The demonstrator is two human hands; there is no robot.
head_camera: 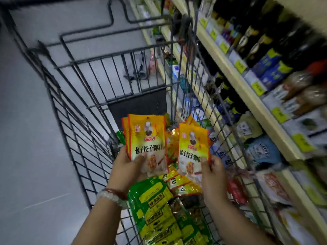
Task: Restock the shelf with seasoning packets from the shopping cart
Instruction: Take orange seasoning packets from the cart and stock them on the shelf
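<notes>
My left hand grips a small stack of yellow-orange seasoning packets upright above the shopping cart. My right hand holds a second stack of the same yellow-orange packets by its lower right corner, beside the first. Both stacks face me. Under them, more yellow packets and green packets lie loose in the cart's basket. The shelf runs along the right side of the cart.
The shelf's tiers hold dark bottles, blue boxes and bagged goods, with yellow price tags along the edges. A grey bag and a pink bottle sit on the floor beyond the cart. Grey floor lies to the left.
</notes>
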